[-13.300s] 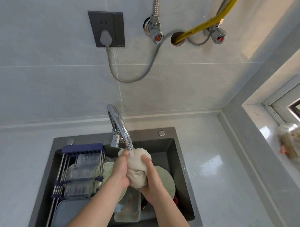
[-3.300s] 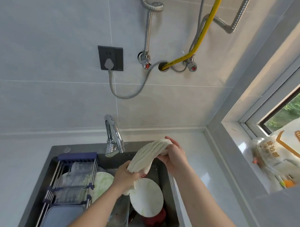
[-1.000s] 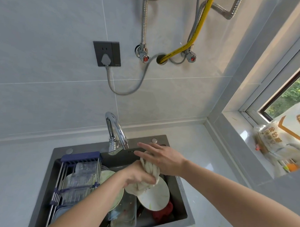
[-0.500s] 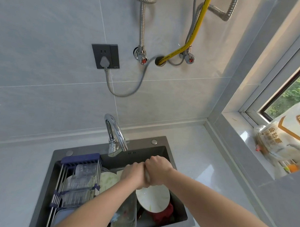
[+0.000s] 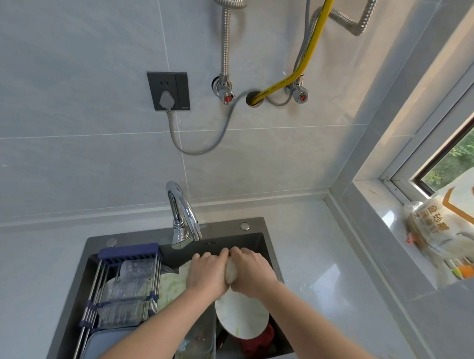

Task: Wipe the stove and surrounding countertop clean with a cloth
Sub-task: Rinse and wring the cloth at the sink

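Rack [image 5: 124, 285]: wire dish rack with a blue end bar, spanning the left part of the sink [image 5: 258, 228].
Left hand [image 5: 207, 276]: fingers curled tight round the left end of the cloth [image 5: 230, 273], over the basin.
Cloth: pale, bunched into a small wad, clamped between both fists below the faucet [image 5: 183, 215], above a white plate [image 5: 241, 317].
Right hand [image 5: 250, 271]: fingers curled round the right end, knuckles touching the left hand.
Step in hand: likely wringing out the cloth before wiping.
Method: twist the fists in opposite directions, keep the wad over the basin so that runoff misses the countertop [image 5: 321, 263], regrip and repeat until damp only.
Stove: not in view.
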